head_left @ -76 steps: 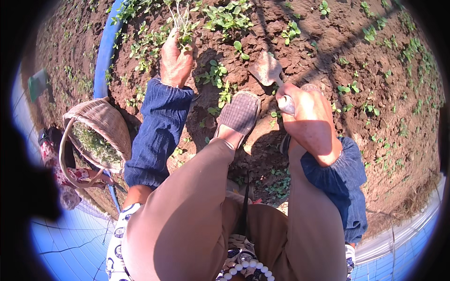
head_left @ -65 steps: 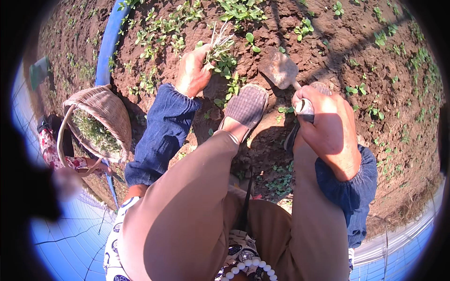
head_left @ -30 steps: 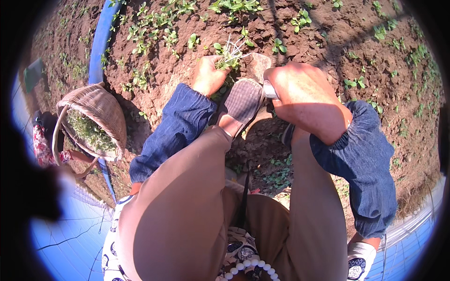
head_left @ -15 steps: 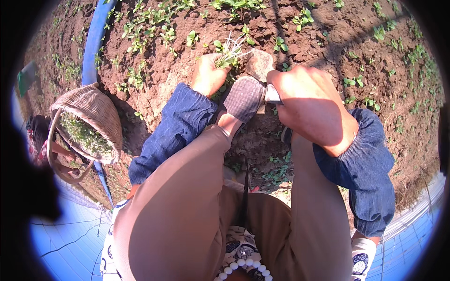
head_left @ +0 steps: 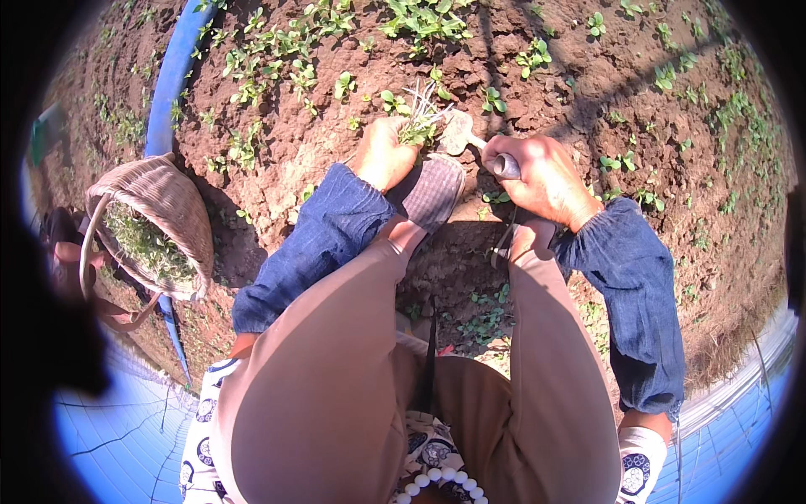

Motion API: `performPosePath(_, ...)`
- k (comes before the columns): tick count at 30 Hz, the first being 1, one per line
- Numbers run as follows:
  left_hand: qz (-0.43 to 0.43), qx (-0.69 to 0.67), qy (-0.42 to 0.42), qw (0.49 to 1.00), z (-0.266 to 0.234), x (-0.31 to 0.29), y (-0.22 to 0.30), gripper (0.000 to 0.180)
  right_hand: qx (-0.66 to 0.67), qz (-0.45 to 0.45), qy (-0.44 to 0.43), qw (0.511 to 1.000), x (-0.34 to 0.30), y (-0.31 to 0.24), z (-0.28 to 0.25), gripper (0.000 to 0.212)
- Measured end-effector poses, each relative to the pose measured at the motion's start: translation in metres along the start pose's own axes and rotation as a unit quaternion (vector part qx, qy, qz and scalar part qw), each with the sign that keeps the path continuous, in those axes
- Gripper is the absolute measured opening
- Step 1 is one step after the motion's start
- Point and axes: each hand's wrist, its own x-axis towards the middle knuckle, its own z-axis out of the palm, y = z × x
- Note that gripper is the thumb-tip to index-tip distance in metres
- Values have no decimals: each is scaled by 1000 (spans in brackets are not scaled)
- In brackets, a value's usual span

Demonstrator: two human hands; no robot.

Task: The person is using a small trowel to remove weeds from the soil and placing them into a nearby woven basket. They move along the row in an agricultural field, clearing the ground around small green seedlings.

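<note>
My left hand [head_left: 384, 155] is closed around a bunch of small uprooted seedlings [head_left: 417, 128], their pale roots sticking up and out past the fingers. My right hand [head_left: 546, 181] grips the handle of a small trowel [head_left: 456, 132], whose handle end points up toward me. The trowel's soil-dusted blade rests at or just above the ground, right beside the seedling roots and beyond the toe of my left shoe [head_left: 432, 191]. Whether the blade cuts into the soil, I cannot tell.
A wicker basket [head_left: 172, 197] holding many pulled seedlings lies tilted at the left. Behind it a blue hose [head_left: 172, 76] runs along the ground. Green seedlings [head_left: 533, 57] grow scattered across the brown soil. Part of another person shows at the far left edge.
My right hand has drawn away from my left shoe and turned, bringing the handle end upward. The trowel blade has tipped flatter. My left hand has shifted slightly right, still holding the seedlings.
</note>
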Motion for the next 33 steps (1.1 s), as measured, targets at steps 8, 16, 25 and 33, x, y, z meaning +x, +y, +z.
performPosePath(8, -122, -351, 27, 928, -36, -34, 22, 14, -63, -14, -17, 998, -8, -29, -19, 20)
performPosePath(16, 100, -33, 171, 980, -59, -17, -25, 21, -22, -26, 2, 999, -26, -58, -36, 27)
performPosePath(25, 35, -7, 156, 987, -38, -8, -4, 28, -122, -14, 8, 992, -21, -77, -28, 24)
performPosePath(33, 131, -35, -56, 989, -30, -40, 13, 50, -56, 29, 33, 997, -30, -85, -42, 15)
